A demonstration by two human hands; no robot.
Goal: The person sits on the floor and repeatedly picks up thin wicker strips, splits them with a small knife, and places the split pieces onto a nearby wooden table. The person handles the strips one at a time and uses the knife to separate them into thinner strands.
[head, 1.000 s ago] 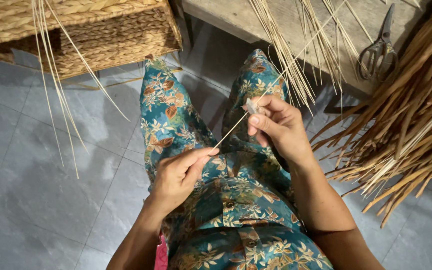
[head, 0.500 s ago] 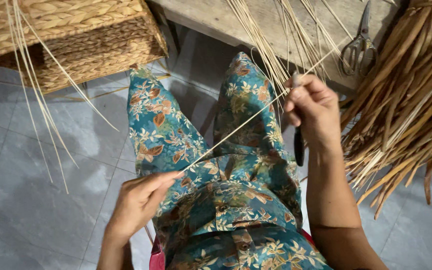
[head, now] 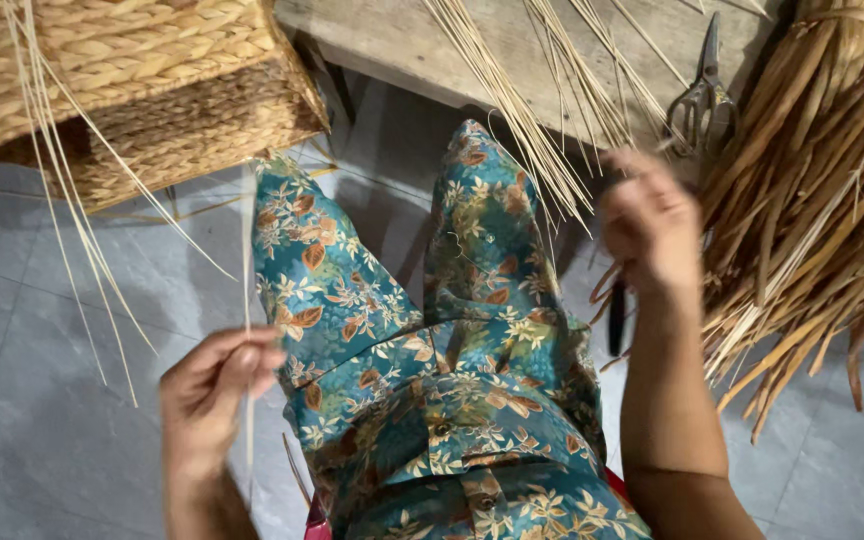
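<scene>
The fingers of the left hand [head: 214, 385] pinched a thin pale straw [head: 248, 300], which stood nearly upright and ran from above the fingers down past them, beside the left knee. The right hand [head: 652, 225] was raised and blurred; its fingers were curled, but whether they grasped anything could not be told. Both hands were over a lap covered in blue flowered cloth [head: 432, 400]. Just beyond the right hand, scissors [head: 702, 100] lay on the wooden desk [head: 392, 40] among loose pale straws [head: 522, 120]. A bundle of dry brown leaves [head: 812, 230] lay at the right. A woven basket [head: 122, 90] stood at the upper left above the grey tiled floor [head: 42, 330].
</scene>
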